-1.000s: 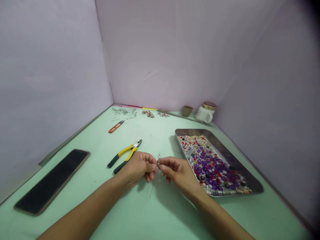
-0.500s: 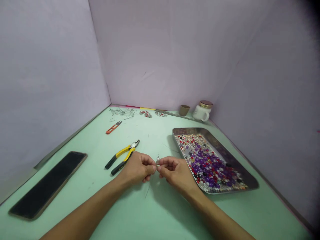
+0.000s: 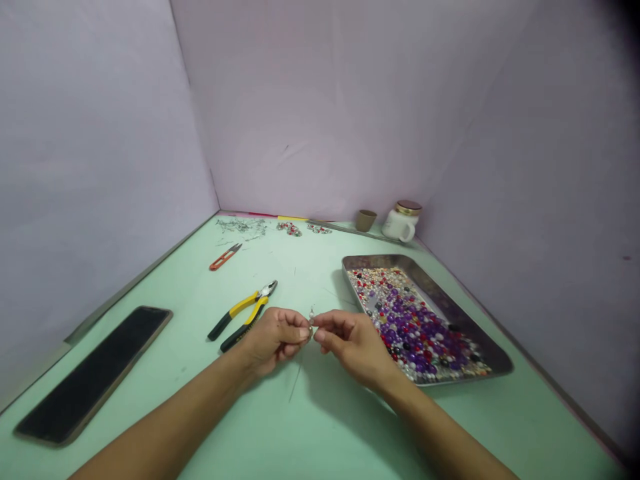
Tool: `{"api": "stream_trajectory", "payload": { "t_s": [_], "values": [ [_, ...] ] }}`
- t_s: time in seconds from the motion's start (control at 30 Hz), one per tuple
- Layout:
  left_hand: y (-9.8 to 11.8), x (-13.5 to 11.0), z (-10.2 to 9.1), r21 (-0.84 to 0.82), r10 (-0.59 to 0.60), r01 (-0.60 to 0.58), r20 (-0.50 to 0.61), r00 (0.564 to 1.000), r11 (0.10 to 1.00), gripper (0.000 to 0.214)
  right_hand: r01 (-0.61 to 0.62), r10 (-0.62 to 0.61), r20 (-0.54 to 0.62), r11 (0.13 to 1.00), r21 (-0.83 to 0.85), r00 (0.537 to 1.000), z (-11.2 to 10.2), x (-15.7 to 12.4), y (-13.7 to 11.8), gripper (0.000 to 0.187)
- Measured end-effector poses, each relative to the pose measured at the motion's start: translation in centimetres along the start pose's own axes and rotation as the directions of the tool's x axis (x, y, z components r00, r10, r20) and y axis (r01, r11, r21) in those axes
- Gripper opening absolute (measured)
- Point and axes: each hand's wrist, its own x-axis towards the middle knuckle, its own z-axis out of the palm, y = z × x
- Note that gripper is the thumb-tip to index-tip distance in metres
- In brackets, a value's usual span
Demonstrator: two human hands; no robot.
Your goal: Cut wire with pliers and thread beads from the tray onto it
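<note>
Near the middle of the table my left hand point(image 3: 281, 339) is closed, thumb and forefinger pinching a small beaded wire piece point(image 3: 311, 317). A clear or whitish bead shows at its upper end; the rest is mostly hidden by the fingertips. From the other side my right hand point(image 3: 347, 339) meets the piece. Its forefinger and thumb are slightly parted at the beads, the other fingers curled. Pliers point(image 3: 250, 312) with yellow and black handles lie just beyond my left hand. A thin wire point(image 3: 295, 383) shows on the table below the hands.
At right stands a metal tray point(image 3: 493, 343) of mixed beads. Orange thread snips point(image 3: 225, 257), loose wire bits point(image 3: 243, 228) and beaded pieces point(image 3: 289, 229) lie farther back. A brown cup point(image 3: 365, 221) and white lidded mug point(image 3: 401, 222) stand behind. A dark phone point(image 3: 95, 373) lies left.
My right thumb and forefinger have parted slightly from their pinch at the piece. My left hand keeps its pinch, turned a little. The whole view has shifted slightly.
</note>
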Motion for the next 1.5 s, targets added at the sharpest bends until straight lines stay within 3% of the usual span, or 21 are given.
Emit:
{"api": "stream_trajectory", "payload": {
  "t_s": [0.17, 0.27, 0.37, 0.47, 0.57, 0.67, 0.77, 1.03, 1.17, 1.27, 1.4, 1.5],
  "values": [
    [0.2, -0.1, 0.3, 0.168, 0.061, -0.047, -0.082, 0.995, 0.985, 0.008, 0.043, -0.046, -0.031, 0.995, -0.094, 0.998, -0.1, -0.3, 0.1, 0.016],
    [0.3, -0.1, 0.1, 0.183, 0.078, -0.059, -0.098, 0.992, 0.981, 0.009, -0.002, 0.0, -0.02, 0.996, -0.088, 1.0, -1.5, -0.3, -0.6, 0.017],
    [0.3, 0.0, -0.4, 0.155, 0.061, -0.041, -0.128, 0.99, 0.987, 0.012, -0.011, -0.004, -0.16, 0.995, -0.095, 0.987, -5.3, 0.7, -1.6, 0.016],
    [0.2, 0.2, -0.8, 0.078, 0.006, -0.001, -0.07, 0.998, 0.997, 0.016, -0.008, -0.086, -0.358, 0.967, -0.253, 0.93, -10.9, 2.7, -2.1, 0.019],
    [-0.3, 0.5, -0.9, 0.046, -0.054, 0.056, -0.038, 0.998, 0.997, 0.017, -0.115, -0.128, -0.409, 0.847, -0.52, 0.904, -15.7, 5.0, -1.5, 0.021],
    [-0.9, 0.7, -1.1, 0.056, -0.083, 0.086, -0.046, 0.995, 0.995, 0.019, -0.247, -0.041, -0.342, 0.61, -0.752, 0.939, -18.1, 6.1, -0.2, 0.025],
    [-1.4, 1.0, -1.3, 0.035, -0.098, 0.1, -0.058, 0.993, 0.994, 0.018, -0.282, 0.154, -0.238, 0.435, -0.855, 0.959, -18.6, 5.7, 1.2, 0.024],
    [-1.7, 1.3, -1.4, -0.021, -0.124, 0.123, -0.102, 0.987, 0.992, 0.016, -0.283, 0.375, -0.139, 0.363, -0.888, 0.917, -18.6, 3.5, 2.4, 0.024],
    [-1.5, 1.1, -1.2, -0.031, -0.118, 0.115, -0.118, 0.986, 0.993, 0.014, -0.29, 0.347, -0.164, 0.35, -0.891, 0.923, -18.4, 3.3, 1.3, 0.024],
    [-1.4, 1.0, -1.1, -0.03, -0.123, 0.12, -0.119, 0.985, 0.992, 0.013, -0.263, 0.265, -0.168, 0.377, -0.888, 0.95, -18.0, 3.1, 0.4, 0.018],
    [-1.2, 1.0, -0.9, -0.019, -0.131, 0.13, -0.116, 0.985, 0.991, 0.012, -0.108, 0.263, 0.039, 0.52, -0.847, 0.964, -17.0, 2.6, -0.3, 0.015],
    [-1.2, 0.9, -0.9, -0.003, -0.128, 0.128, -0.104, 0.986, 0.992, 0.013, -0.075, 0.299, 0.125, 0.578, -0.813, 0.946, -16.1, 2.4, -0.3, 0.021]
  ]
}}
